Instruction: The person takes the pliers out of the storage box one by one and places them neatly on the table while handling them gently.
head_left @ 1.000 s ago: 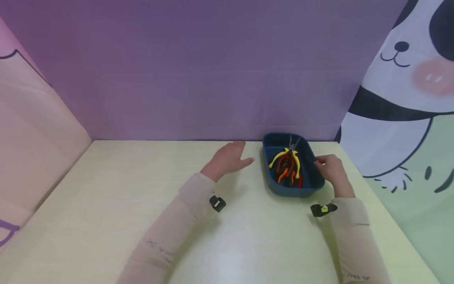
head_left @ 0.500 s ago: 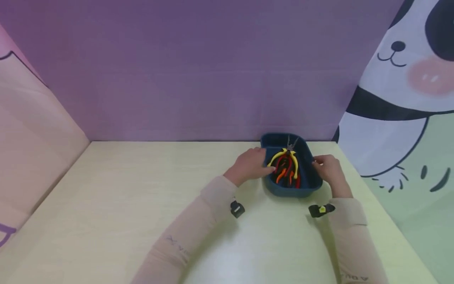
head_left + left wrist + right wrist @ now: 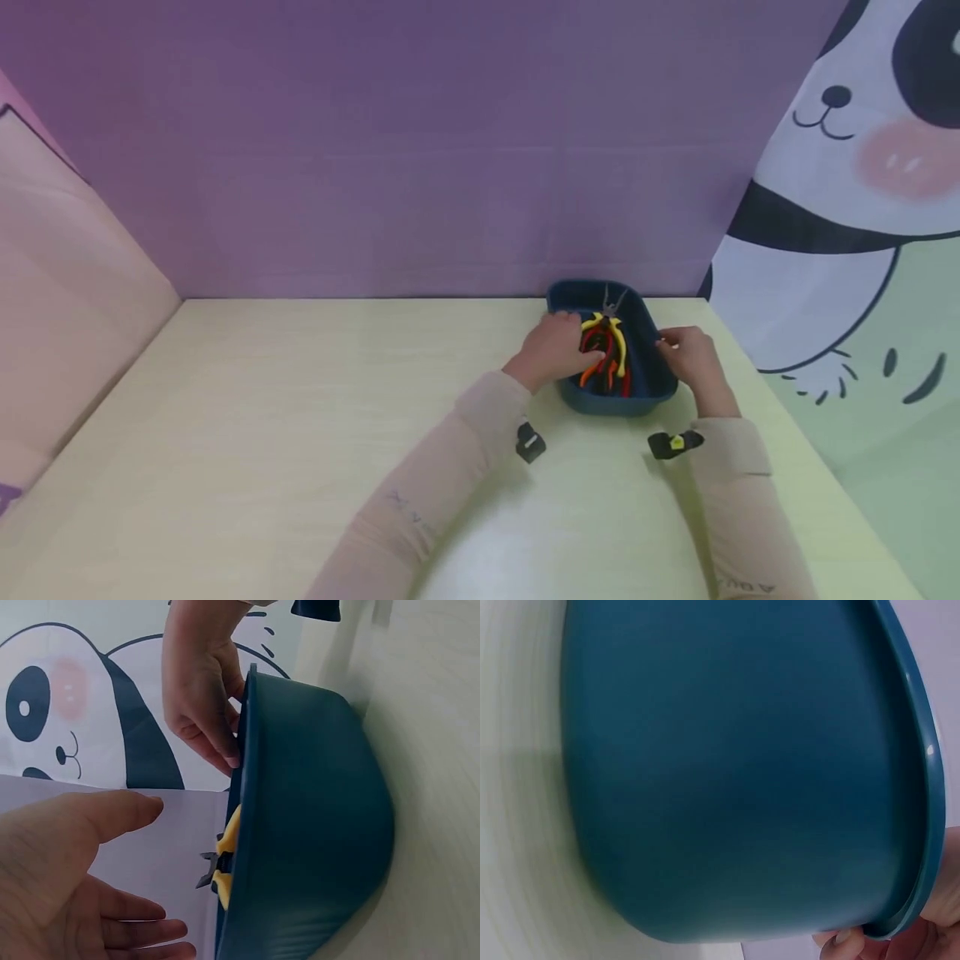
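Observation:
A dark blue plastic bin (image 3: 615, 406) stands at the back right of the table. In it lie pliers with yellow handles (image 3: 620, 343), their grey jaws spread toward the far end. Red and orange handles (image 3: 611, 377) of other tools lie nearer the front wall. My left hand (image 3: 553, 350) reaches over the bin's left rim, close to the handles; in the left wrist view this hand (image 3: 82, 862) has its fingers extended and apart, with nothing in them. At the right rim my right hand (image 3: 692, 360) pinches the wall between thumb and fingers.
The pale wooden table (image 3: 300, 433) extends to the left and front of the bin. Right behind the bin rises a purple backdrop (image 3: 420, 208). A panda-printed cloth (image 3: 810, 292) borders the right side.
My left hand has moved right, from beside the bin to over its left rim and the handles. The right hand keeps its pinch on the right rim.

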`<state>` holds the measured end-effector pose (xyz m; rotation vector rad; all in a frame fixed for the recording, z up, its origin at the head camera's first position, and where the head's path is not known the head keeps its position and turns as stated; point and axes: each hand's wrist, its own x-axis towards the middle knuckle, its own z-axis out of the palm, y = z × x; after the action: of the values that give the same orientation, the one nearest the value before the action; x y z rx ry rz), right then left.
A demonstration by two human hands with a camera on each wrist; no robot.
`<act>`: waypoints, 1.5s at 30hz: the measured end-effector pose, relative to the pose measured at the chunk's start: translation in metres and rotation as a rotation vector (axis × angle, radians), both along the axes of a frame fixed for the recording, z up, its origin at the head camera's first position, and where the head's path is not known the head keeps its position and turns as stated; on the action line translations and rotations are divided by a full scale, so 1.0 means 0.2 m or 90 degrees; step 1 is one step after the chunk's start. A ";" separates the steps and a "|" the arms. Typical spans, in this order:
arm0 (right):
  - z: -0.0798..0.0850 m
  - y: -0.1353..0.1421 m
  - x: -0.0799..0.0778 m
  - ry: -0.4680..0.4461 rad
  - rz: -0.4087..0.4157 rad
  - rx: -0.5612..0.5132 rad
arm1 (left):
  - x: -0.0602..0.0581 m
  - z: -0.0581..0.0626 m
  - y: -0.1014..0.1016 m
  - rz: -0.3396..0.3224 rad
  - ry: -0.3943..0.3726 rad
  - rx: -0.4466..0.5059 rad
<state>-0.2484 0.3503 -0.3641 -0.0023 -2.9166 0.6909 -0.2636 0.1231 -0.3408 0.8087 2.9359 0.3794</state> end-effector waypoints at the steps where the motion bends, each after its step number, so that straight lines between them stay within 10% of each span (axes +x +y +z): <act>1: 0.00 0.00 0.00 0.001 0.000 0.001 | 0.00 -0.01 0.01 0.003 0.001 0.002; 26: 0.00 -0.02 -0.01 0.020 -0.018 -0.004 | 0.00 -0.09 0.30 0.185 0.024 -0.015; 45: 0.00 -0.01 -0.01 0.009 -0.016 0.002 | -0.01 -0.15 0.38 0.222 -0.003 -0.093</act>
<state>-0.2500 0.3475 -0.3641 -0.0347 -2.8992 0.6801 -0.2665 0.1988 -0.3709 0.2776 3.0521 0.1807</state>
